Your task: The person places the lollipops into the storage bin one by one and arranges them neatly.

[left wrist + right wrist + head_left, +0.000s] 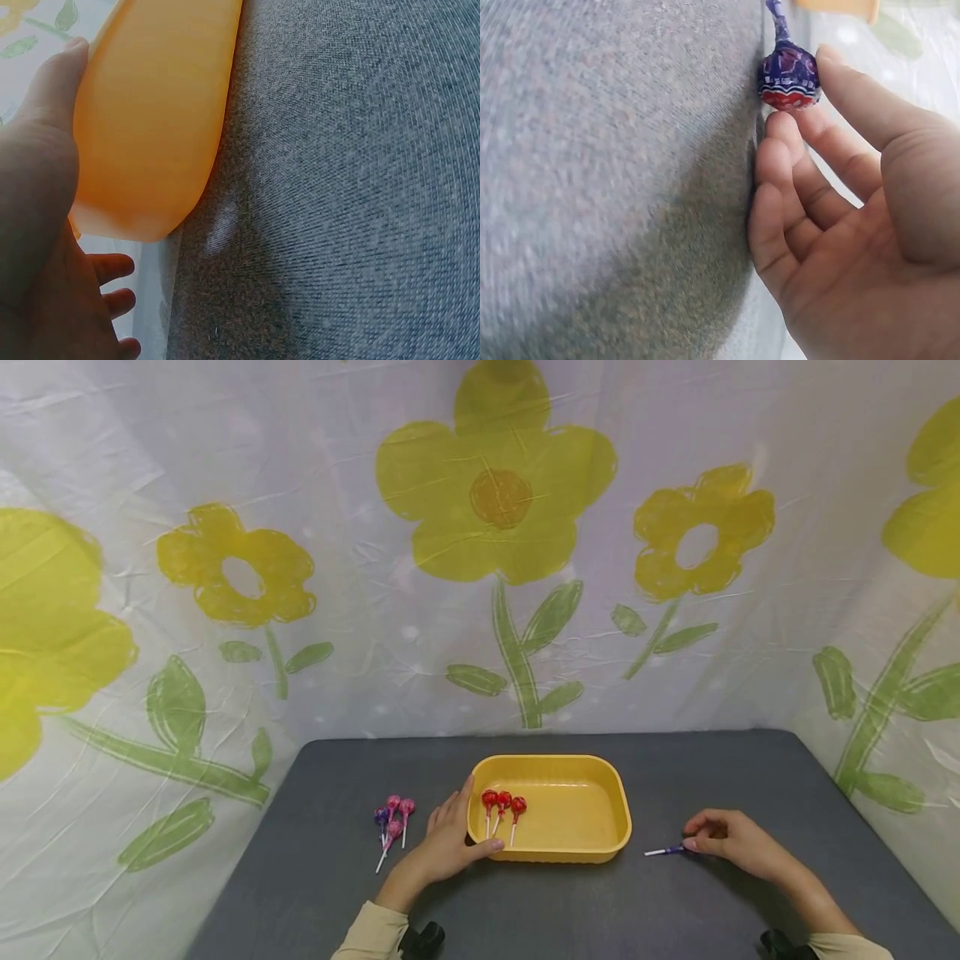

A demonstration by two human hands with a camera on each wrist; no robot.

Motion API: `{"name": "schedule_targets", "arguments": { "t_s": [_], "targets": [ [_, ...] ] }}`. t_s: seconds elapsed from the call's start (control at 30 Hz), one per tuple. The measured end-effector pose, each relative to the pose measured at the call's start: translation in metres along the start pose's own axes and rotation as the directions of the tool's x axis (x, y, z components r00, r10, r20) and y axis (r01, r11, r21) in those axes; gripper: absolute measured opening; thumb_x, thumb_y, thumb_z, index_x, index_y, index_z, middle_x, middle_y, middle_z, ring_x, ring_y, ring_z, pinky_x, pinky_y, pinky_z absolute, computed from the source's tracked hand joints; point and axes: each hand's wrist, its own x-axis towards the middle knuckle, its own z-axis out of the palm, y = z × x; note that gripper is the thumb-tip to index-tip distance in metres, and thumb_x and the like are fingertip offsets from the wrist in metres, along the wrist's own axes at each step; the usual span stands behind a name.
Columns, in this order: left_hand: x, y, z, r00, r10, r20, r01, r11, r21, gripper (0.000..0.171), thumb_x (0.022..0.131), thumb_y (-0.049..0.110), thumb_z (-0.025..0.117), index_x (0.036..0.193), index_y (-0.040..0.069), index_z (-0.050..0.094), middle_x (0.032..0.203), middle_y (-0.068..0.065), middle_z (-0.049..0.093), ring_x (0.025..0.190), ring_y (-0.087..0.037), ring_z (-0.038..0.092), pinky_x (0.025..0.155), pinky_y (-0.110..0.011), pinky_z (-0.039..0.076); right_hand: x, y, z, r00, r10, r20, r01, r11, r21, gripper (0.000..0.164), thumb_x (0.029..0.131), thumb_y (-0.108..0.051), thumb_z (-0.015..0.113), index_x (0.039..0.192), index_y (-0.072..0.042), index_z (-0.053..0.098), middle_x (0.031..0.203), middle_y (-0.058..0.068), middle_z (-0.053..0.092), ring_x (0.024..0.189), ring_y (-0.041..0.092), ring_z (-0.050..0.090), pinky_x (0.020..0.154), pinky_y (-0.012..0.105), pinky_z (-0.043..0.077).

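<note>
A purple-wrapped lollipop (pixel 789 75) with a white stick lies low at the table on the right, its stick pointing left in the head view. My right hand (pixel 738 842) pinches its candy end between thumb and fingertips. Left of it stands a yellow tray (pixel 573 814), with red lollipops (pixel 518 806) in its left part. My left hand (pixel 446 843) rests against the tray's near left corner, thumb along the front side and fingers spread along the left side. In the left wrist view, the thumb (pixel 56 86) lies on the orange-looking tray wall (pixel 157 120).
Several pink and purple lollipops (pixel 393 828) lie in a loose group on the dark grey table (pixel 555 910), left of my left hand. Behind the table hangs a white curtain (pixel 360 635) printed with yellow flowers.
</note>
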Motion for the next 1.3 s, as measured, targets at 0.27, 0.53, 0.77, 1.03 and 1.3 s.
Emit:
{"name": "schedule_targets", "arguments": {
  "t_s": [0.27,0.53,0.77,1.03,1.3],
  "targets": [
    [0.0,0.0,0.0,1.0,0.01,-0.01,-0.01,1.0,-0.012,0.117,0.081,0.065,0.068,0.16,0.013,-0.001,0.163,-0.021,0.024,0.151,-0.044,0.019,0.118,-0.068,0.01,0.001,-0.002,0.003,1.0,0.021,0.002,-0.021,1.0,-0.022,0.019,0.095,-0.019,0.066,0.103,-0.001,0.069,0.079,-0.005,0.064,0.067,-0.004,0.052,0.058,0.021,0.045],
    [0.0,0.0,-0.001,1.0,0.019,-0.013,-0.02,0.999,-0.026,0.117,0.082,0.062,0.069,0.16,0.014,-0.002,0.162,-0.022,0.024,0.151,-0.044,0.02,0.118,-0.069,0.009,0.0,-0.002,0.003,1.0,-0.005,0.018,0.006,1.0,-0.02,0.02,0.093,-0.016,0.068,0.104,0.001,0.069,0.08,-0.005,0.065,0.069,-0.004,0.054,0.06,0.02,0.045],
    [0.0,0.0,0.0,1.0,0.015,-0.015,-0.016,1.0,-0.023,0.116,0.082,0.062,0.07,0.16,0.013,-0.001,0.162,-0.023,0.025,0.15,-0.045,0.021,0.118,-0.069,0.009,0.001,-0.002,0.002,1.0,-0.02,0.012,0.021,0.999,-0.033,0.02,0.093,-0.016,0.068,0.103,0.001,0.07,0.079,-0.008,0.065,0.069,-0.005,0.054,0.059,0.02,0.045],
    [-0.001,0.0,0.001,0.999,0.029,-0.013,-0.029,0.999,-0.018,0.117,0.082,0.064,0.068,0.16,0.013,-0.003,0.162,-0.023,0.025,0.15,-0.046,0.021,0.117,-0.07,0.01,0.002,-0.006,-0.002,0.998,-0.049,0.035,0.049,0.999,-0.012,0.02,0.094,-0.015,0.066,0.105,0.002,0.069,0.08,-0.006,0.065,0.069,-0.003,0.055,0.058,0.022,0.047],
    [-0.001,-0.001,0.001,1.0,0.01,-0.01,-0.01,1.0,-0.012,0.117,0.082,0.065,0.068,0.16,0.017,-0.004,0.162,-0.022,0.024,0.151,-0.044,0.021,0.119,-0.068,0.01,0.012,-0.024,-0.008,0.998,-0.017,0.056,0.016,1.0,0.018,0.023,0.095,-0.019,0.065,0.107,0.0,0.069,0.087,0.003,0.07,0.074,0.008,0.063,0.065,0.024,0.053]
  ]
}}
